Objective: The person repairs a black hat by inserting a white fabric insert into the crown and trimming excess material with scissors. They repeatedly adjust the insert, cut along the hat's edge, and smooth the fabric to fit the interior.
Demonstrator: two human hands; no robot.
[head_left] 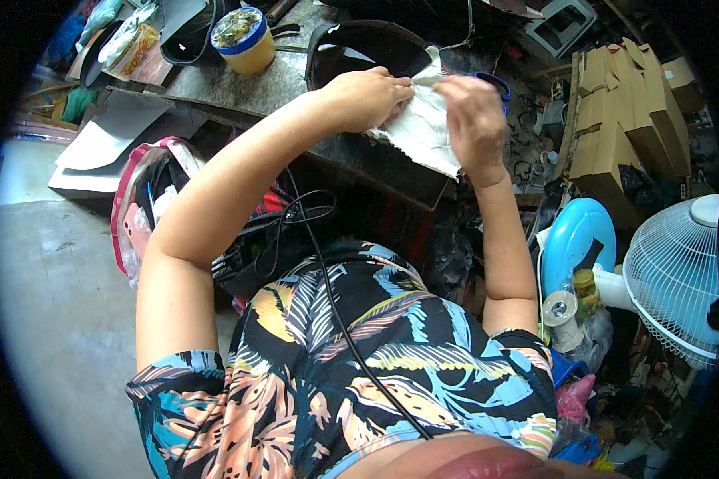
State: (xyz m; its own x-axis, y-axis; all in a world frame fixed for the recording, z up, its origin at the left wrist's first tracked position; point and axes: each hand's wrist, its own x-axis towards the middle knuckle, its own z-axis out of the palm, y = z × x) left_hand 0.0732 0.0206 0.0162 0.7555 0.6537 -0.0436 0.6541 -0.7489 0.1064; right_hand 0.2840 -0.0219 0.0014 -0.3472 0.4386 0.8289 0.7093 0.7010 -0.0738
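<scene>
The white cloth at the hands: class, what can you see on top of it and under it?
The left hand has its fingers over the left side of the white cloth; the blurred right hand overlaps its right side. What lies directly beneath is covered.

Short-sleeved black floral-print top (287, 375)

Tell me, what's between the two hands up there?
In the head view, a ragged-edged white cloth lies between the left hand and the motion-blurred right hand.
</scene>
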